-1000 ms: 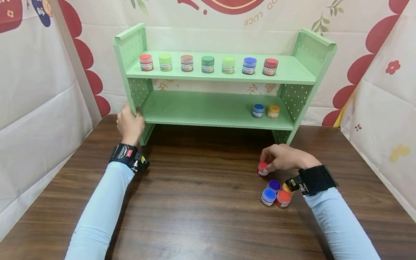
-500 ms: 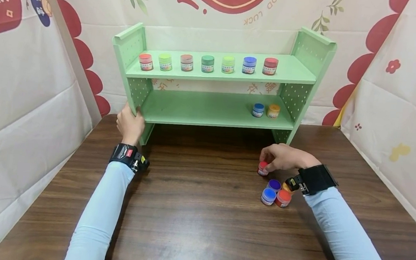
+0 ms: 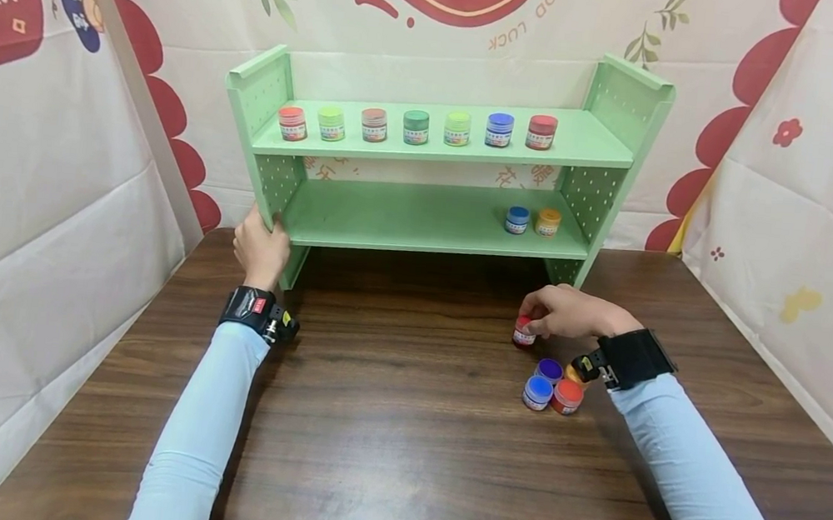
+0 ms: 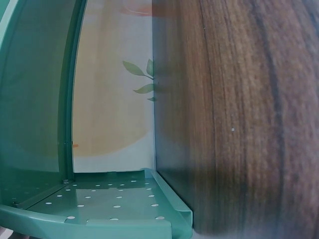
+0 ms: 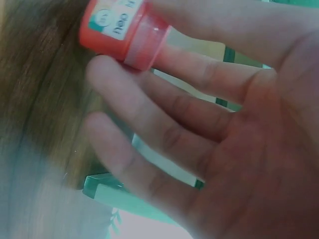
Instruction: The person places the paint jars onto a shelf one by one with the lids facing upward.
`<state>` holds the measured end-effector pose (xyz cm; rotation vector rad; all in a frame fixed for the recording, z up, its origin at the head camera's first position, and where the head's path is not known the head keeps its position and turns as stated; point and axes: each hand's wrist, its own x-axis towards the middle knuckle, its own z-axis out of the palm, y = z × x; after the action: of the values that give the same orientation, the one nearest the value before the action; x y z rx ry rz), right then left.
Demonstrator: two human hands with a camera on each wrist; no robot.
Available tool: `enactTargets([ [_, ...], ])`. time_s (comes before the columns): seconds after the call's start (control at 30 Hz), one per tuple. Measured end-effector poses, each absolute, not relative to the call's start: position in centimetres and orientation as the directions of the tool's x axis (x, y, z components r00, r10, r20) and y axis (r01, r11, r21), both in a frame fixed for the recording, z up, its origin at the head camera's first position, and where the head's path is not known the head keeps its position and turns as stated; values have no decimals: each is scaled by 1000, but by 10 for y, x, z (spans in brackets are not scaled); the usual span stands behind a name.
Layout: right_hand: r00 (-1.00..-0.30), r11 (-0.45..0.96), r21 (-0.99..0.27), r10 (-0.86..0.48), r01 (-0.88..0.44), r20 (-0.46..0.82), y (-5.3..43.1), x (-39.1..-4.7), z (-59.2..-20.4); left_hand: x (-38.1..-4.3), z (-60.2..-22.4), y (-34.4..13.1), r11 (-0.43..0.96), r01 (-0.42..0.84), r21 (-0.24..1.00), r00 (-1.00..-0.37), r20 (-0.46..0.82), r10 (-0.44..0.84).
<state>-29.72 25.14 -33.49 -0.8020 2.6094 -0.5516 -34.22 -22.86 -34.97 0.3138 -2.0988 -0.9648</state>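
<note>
At the left end of the green shelf (image 3: 421, 210), my left hand (image 3: 262, 252) grips the lower front edge of the side panel (image 3: 264, 182). In the left wrist view that perforated panel (image 4: 109, 199) stands close to the tabletop. My right hand (image 3: 569, 312) pinches a small red paint jar (image 3: 524, 334) between thumb and fingers, just above the table. Seen from the right wrist, the red jar (image 5: 117, 35) lies sideways in that view with its white label showing; two fingers extend past it. Behind the right wrist camera, a yellow jar (image 3: 576, 376) is partly hidden.
Near my right wrist, a purple jar (image 3: 549, 371), a blue jar (image 3: 538, 392) and an orange-red jar (image 3: 567, 397) cluster on the wooden table (image 3: 384, 441). Several jars line the upper shelf (image 3: 585, 146). A blue jar (image 3: 516, 220) and a yellow jar (image 3: 547, 222) stand on the lower one.
My right hand has shifted slightly up and away from me with the red paint jar, a little farther from the clustered jars. My left hand keeps its grip on the shelf.
</note>
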Motion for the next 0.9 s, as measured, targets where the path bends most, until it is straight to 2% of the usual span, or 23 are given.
enactTargets([
  [0.2, -793, 743, -464, -596, -483, -127, 250, -297, -333, -343, -349, -229, 684, 92, 724, -658, 559, -504],
  [0.43, -793, 723, -398, -608, -564, 19, 245, -293, -325, -342, -349, -229, 683, 90, 725, -657, 559, -506],
  [0.7, -784, 700, -390, -611, -599, 108, 239, -288, -304, -342, -349, -229, 682, 95, 725, -662, 557, -501],
  [0.9, -776, 704, -328, -592, -630, 218, 230, -292, -282, -341, -350, -229, 675, 101, 731, -663, 555, -502],
])
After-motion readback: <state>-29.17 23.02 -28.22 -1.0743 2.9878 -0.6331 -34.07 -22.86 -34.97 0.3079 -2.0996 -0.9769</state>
